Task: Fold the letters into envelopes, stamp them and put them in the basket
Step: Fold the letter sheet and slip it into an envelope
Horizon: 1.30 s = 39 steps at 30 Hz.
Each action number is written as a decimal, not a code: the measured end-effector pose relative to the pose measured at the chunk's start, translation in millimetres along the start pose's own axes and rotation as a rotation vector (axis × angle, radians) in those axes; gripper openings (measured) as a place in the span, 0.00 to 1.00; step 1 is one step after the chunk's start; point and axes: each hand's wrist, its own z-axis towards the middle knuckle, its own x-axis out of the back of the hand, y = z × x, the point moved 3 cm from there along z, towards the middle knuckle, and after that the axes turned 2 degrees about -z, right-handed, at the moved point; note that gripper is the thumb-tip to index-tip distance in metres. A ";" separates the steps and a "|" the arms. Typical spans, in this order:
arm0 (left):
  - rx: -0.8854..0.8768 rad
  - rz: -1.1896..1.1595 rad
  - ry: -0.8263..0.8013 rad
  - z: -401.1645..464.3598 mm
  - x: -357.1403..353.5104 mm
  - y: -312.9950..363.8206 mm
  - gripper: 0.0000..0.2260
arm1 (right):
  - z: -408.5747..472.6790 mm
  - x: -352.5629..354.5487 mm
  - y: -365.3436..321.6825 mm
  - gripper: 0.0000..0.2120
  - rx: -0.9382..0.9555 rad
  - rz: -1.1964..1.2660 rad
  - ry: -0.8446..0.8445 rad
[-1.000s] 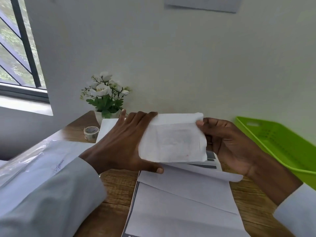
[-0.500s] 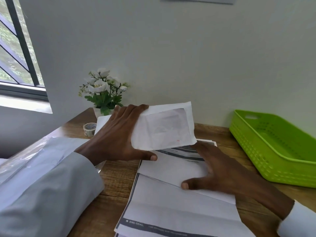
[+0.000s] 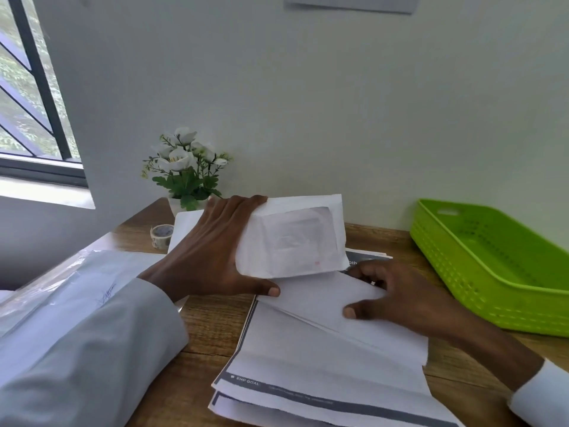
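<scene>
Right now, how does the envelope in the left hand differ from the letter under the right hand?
The envelope is held up off the desk by the left hand; the letter lies on the paper stack, pressed by the right hand. The envelope looks smaller and shows a see-through window; the letter is wider, plain on its visible face and creased across. Both are white paper.

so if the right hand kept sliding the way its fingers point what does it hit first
Probably the envelope that the left hand holds: the right hand lies on the folded letter, fingers pointing up-left beneath the envelope's lower edge. Depth is unclear, so it might pass under.
</scene>
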 end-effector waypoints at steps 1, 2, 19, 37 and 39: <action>-0.009 -0.007 0.005 -0.3 0.1 0.0 0.54 | -0.3 7.7 -0.6 0.12 -0.013 0.040 0.014; -0.016 -0.018 0.010 -0.6 0.1 0.3 0.55 | -1.9 16.5 -0.8 0.09 -0.025 0.071 0.037; 0.055 0.029 0.089 2.5 3.9 -4.8 0.59 | -29.1 104.4 -4.0 0.09 0.013 0.378 0.314; -0.244 0.297 -0.002 6.3 -7.5 50.7 0.55 | -20.0 53.7 -23.0 0.18 0.110 0.198 0.048; -0.241 0.274 0.000 6.4 -7.4 50.3 0.55 | -20.9 59.3 -21.5 0.19 0.110 0.209 0.051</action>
